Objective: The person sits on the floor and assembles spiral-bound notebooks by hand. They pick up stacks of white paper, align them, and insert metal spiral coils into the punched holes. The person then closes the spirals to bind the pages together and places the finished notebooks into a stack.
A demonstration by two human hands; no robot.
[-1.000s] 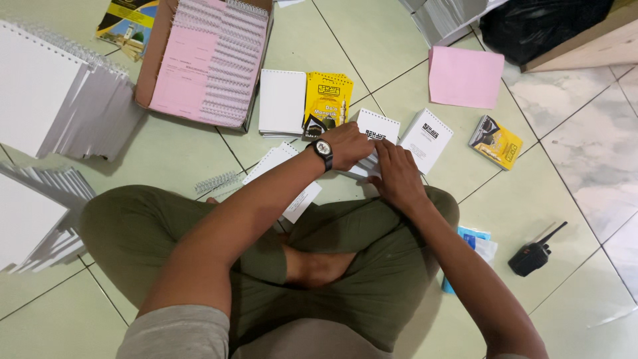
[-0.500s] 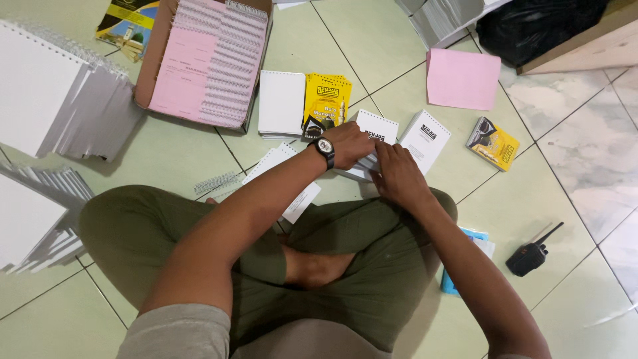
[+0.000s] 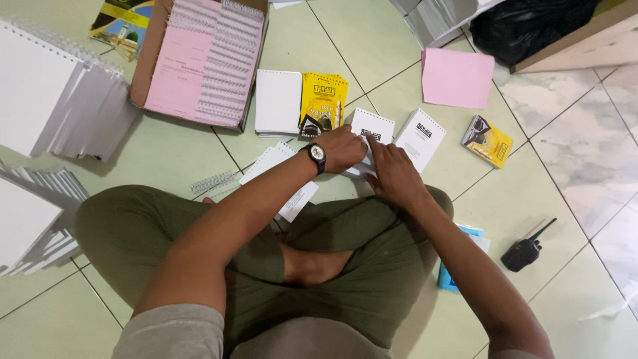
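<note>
Booklet pages, a small white spiral-bound set with a dark printed block on top, lay on the tiled floor just ahead of the seated person's crossed legs, and both hands met over its near edge. Everything else is placed from that booklet.

Far to its left, fanned stacks of white spiral-edged sheets sat within arm's reach, likely as stock. Nearer on the left, an open cardboard box held pink sheets and rows of wire coils. Just left and toward the legs, a loose wire coil lay beside white printed pages under the left forearm. Directly left stood a blank white pad and a yellow cover.

The left hand, with a wristwatch, pressed down on the booklet, apparently pinning it; the right hand touched it from the right, fingers at the same edge. Whether either pinched a page, I could not tell.

Just right lay a second white booklet; farther right, a pink sheet, a small yellow-and-black booklet and a black handheld radio.

Against the earlier frame, hands and things had barely shifted.
</note>
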